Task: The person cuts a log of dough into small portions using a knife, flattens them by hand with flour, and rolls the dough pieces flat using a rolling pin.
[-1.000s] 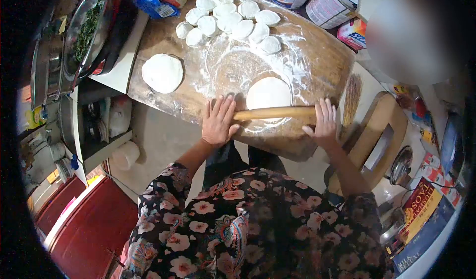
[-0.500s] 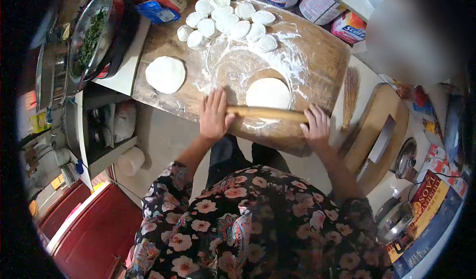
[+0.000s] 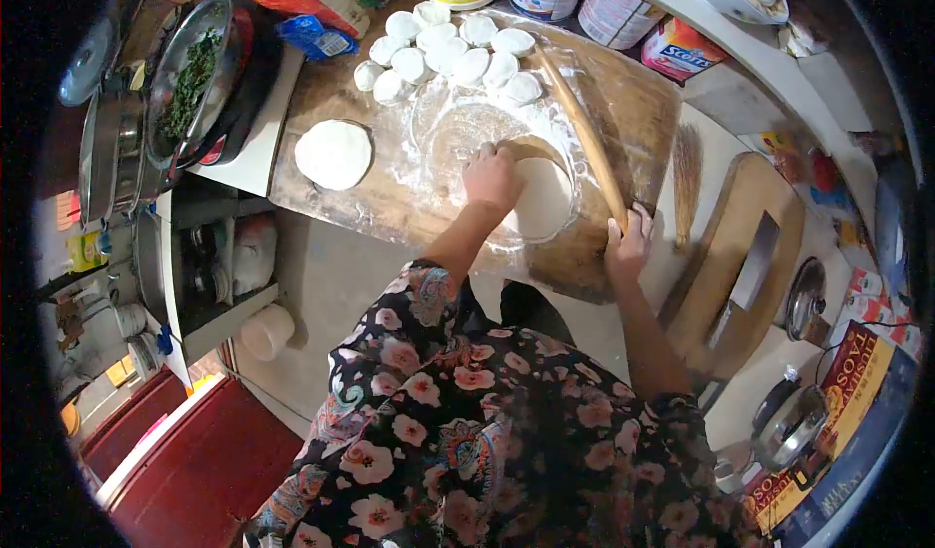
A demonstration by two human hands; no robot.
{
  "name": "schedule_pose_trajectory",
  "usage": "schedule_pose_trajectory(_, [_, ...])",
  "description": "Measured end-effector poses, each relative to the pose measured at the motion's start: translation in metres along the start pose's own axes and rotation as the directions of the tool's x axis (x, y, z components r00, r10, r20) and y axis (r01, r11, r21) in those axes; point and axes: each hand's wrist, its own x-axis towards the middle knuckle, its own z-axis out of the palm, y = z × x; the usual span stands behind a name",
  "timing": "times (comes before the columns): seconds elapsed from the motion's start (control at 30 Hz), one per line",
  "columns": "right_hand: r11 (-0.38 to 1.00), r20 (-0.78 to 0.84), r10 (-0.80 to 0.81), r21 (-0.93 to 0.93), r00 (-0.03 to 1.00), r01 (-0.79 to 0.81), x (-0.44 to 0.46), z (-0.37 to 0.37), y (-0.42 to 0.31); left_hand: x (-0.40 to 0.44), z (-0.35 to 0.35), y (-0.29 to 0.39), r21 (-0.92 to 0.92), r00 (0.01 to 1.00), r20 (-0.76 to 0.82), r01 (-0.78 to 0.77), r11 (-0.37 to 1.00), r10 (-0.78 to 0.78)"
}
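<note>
Right of center in the frame, a thin, pale round sheet of dough (image 3: 545, 200), mostly flat, its left edge hidden from view. Farther right, apart from it, a long, slim, light-brown wooden rolling pin (image 3: 587, 139), slanting from upper left to lower right.

Thirteen small dough pieces (image 3: 446, 56); two flat rounds (image 3: 333, 155); one rolling pin (image 3: 587, 139); one knife (image 3: 756, 264)
</note>
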Motion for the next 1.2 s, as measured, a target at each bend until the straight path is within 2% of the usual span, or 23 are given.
schedule_pose_trajectory(0.1, [1.000, -0.043, 0.007, 0.009, 0.999, -0.007, -0.003, 0.003, -0.003, 0.006, 0.010, -0.002, -0.022, 0.996, 0.082, -0.024, 0.999, 0.026])
schedule_pose_trajectory(0.17, [1.000, -0.039, -0.016, 0.004, 0.999, 0.016, -0.003, 0.002, -0.001, 0.007, 0.003, 0.005, -0.141, 0.940, 0.320, 0.174, 0.975, -0.122])
schedule_pose_trajectory(0.23, [0.999, -0.031, -0.050, 0.018, 0.998, 0.051, -0.004, 0.005, -0.001, -0.005, -0.012, 0.016, -0.108, 0.939, 0.314, 0.181, 0.977, -0.140])
schedule_pose_trajectory(0.27, [0.998, -0.055, -0.062, 0.001, 0.997, 0.062, -0.005, 0.006, 0.001, -0.004, -0.005, 0.015, -0.065, 0.892, 0.416, 0.225, 0.972, -0.178])
schedule_pose_trajectory(0.3, [0.997, -0.082, -0.073, -0.020, 0.994, 0.071, -0.005, 0.008, 0.001, -0.005, -0.014, 0.016, -0.145, 0.897, 0.435, 0.161, 0.976, -0.083])
schedule_pose_trajectory(0.33, [0.996, -0.080, -0.087, -0.005, 0.993, 0.087, -0.004, 0.008, -0.001, -0.004, -0.005, 0.014, -0.146, 0.900, 0.423, 0.177, 0.973, -0.100])
schedule_pose_trajectory(0.4, [0.998, -0.065, -0.050, -0.049, 0.997, 0.046, -0.004, 0.006, 0.000, -0.008, -0.003, 0.010, -0.301, 0.955, 0.295, 0.103, 0.948, -0.010])
schedule_pose_trajectory(0.47, [0.994, -0.081, -0.105, -0.043, 0.991, 0.102, -0.004, 0.006, 0.001, -0.010, -0.017, 0.000, -0.372, 0.942, 0.337, 0.132, 0.919, 0.001])
schedule_pose_trajectory(0.53, [0.991, -0.024, -0.097, -0.100, 0.995, 0.094, -0.002, 0.001, -0.003, -0.014, -0.035, -0.018, -0.438, 0.926, 0.376, 0.156, 0.885, 0.023])
schedule_pose_trajectory(0.6, [0.989, -0.012, -0.082, -0.123, 0.997, 0.080, -0.002, 0.000, -0.005, -0.021, -0.051, -0.049, -0.527, 0.992, 0.128, 0.085, 0.846, -0.020])
schedule_pose_trajectory(0.67, [0.992, -0.011, -0.101, -0.070, 0.995, 0.100, 0.000, -0.002, -0.009, -0.018, -0.066, -0.099, -0.599, 0.971, 0.187, 0.231, 0.767, -0.147])
schedule_pose_trajectory(0.73, [0.994, -0.008, -0.072, -0.083, 0.997, 0.072, -0.001, 0.002, -0.007, -0.010, -0.136, -0.123, -0.449, 0.927, 0.277, 0.357, 0.819, -0.252])
schedule_pose_trajectory(0.8, [0.994, -0.004, -0.039, -0.098, 0.999, 0.038, -0.002, 0.005, -0.005, -0.007, -0.149, -0.179, -0.355, 0.957, 0.108, 0.291, 0.888, -0.270])
schedule_pose_trajectory(0.87, [0.995, 0.003, -0.020, -0.101, 1.000, 0.021, -0.003, 0.006, -0.002, -0.001, -0.159, -0.207, -0.024, 0.946, 0.006, 0.324, 0.946, -0.324])
schedule_pose_trajectory(0.93, [0.992, 0.023, 0.031, -0.126, 0.999, -0.028, -0.004, 0.008, 0.000, 0.018, -0.169, -0.205, 0.087, 0.969, -0.134, 0.220, 0.972, -0.207])
schedule_pose_trajectory(0.97, [0.986, 0.041, 0.080, -0.148, 0.996, -0.073, -0.005, 0.009, 0.000, 0.032, -0.173, -0.197, 0.054, 0.966, -0.062, 0.254, 0.966, -0.251])
schedule_pose_trajectory(1.1, [0.959, 0.060, 0.038, -0.281, 0.997, -0.020, -0.005, 0.008, -0.001, 0.106, -0.141, -0.186, 0.019, 0.980, -0.062, 0.188, 0.982, -0.187])
schedule_pose_trajectory(1.17, [0.938, 0.080, 0.180, -0.314, 0.980, -0.147, -0.002, 0.007, -0.012, 0.128, -0.130, -0.180, 0.025, 0.982, -0.040, 0.185, 0.982, -0.184])
schedule_pose_trajectory(1.2, [0.933, 0.079, 0.188, -0.325, 0.979, -0.153, -0.005, 0.007, -0.008, 0.134, -0.127, -0.177, 0.035, 0.979, -0.032, 0.203, 0.979, -0.201])
